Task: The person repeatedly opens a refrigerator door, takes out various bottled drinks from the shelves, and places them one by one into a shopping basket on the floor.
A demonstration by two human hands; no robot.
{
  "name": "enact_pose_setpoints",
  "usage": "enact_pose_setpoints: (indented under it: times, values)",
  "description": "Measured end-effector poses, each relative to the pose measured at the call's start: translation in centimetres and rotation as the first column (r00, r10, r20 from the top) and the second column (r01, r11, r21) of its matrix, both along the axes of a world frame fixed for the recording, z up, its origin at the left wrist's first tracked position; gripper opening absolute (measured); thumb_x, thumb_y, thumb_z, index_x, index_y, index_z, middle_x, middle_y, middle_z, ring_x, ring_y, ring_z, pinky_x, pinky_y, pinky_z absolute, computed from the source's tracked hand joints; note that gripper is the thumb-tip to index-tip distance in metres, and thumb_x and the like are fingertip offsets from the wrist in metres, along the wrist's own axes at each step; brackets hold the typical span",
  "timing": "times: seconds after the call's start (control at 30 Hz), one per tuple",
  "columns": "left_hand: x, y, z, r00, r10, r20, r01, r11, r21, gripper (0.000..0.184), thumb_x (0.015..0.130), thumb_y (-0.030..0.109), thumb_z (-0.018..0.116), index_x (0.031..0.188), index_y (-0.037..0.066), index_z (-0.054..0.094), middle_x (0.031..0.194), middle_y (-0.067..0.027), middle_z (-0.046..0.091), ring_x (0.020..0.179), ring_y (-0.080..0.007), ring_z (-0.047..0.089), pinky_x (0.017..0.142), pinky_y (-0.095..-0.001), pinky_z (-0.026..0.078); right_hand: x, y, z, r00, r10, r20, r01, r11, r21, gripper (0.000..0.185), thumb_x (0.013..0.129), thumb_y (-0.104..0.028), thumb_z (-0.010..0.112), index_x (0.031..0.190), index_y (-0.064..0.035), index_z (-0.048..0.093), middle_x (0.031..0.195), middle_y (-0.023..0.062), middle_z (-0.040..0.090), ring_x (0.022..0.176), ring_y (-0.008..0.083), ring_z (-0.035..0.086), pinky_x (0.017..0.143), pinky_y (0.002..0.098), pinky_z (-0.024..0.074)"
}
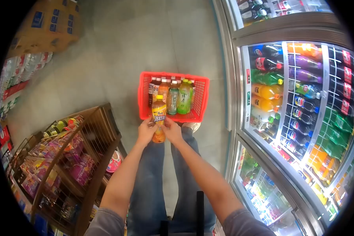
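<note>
Between my two hands is an upright iced tea bottle (159,114) with a yellow cap, a yellow label and amber liquid. My left hand (147,131) grips its lower left side, and my right hand (171,129) grips the lower right side. Just beyond, a red plastic basket (202,98) sits on the floor, partly behind the bottle. Several drink bottles stand inside it, among them a light green bottle (183,98), a darker green-labelled bottle (172,100) with a white cap and an orange bottle (163,92). Dark bottles at the basket's left are partly covered.
Along the right runs a glass-door drinks cooler (236,90) with rows of bottles. At the lower left stands a wire-fronted shelf (67,157) of packaged snacks. Cartons (47,27) and packs of bottles are stacked at the upper left. Grey tile floor (145,35) lies between.
</note>
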State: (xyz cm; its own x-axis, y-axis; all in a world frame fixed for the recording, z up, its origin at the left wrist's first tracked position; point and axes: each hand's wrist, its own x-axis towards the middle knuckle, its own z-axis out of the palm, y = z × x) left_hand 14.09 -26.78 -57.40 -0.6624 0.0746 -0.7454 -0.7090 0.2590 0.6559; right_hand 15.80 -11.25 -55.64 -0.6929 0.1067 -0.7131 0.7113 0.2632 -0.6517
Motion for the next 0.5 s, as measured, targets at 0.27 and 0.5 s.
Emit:
enact_pose_setpoints:
  times: [0.27, 0.5]
  values:
    - [-3.1, 0.3, -9.6, 0.989, -0.101, -0.111, 0.079, 0.978, -0.193, 0.058, 0.082, 0.017, 0.073, 0.131, -0.005, 0.053, 0.111, -0.0140, 0.068, 0.101, -0.0178, 0.066, 0.086, -0.0300, 0.051, -0.4, -0.5, -13.1, 0.981, 0.088, -0.175, -0.073, 0.993, 0.091, 0.055, 0.081, -0.019, 0.073, 0.130, -0.0007, 0.055, 0.103, 0.0179, 0.069, 0.099, 0.0271, 0.068, 0.087, 0.0352, 0.0527]
    - [-4.2, -1.5, -18.7, 0.970, -0.065, -0.235, 0.008, 0.972, -0.236, 0.048, 0.081, 0.022, 0.072, 0.121, 0.000, 0.061, 0.100, -0.0158, 0.068, 0.089, -0.0225, 0.068, 0.080, -0.0338, 0.052, -4.0, -2.6, -18.8, 0.974, 0.006, -0.224, -0.012, 1.000, -0.026, 0.051, 0.076, -0.007, 0.070, 0.126, -0.0024, 0.057, 0.097, 0.0203, 0.062, 0.090, 0.0351, 0.063, 0.080, 0.0423, 0.0508]
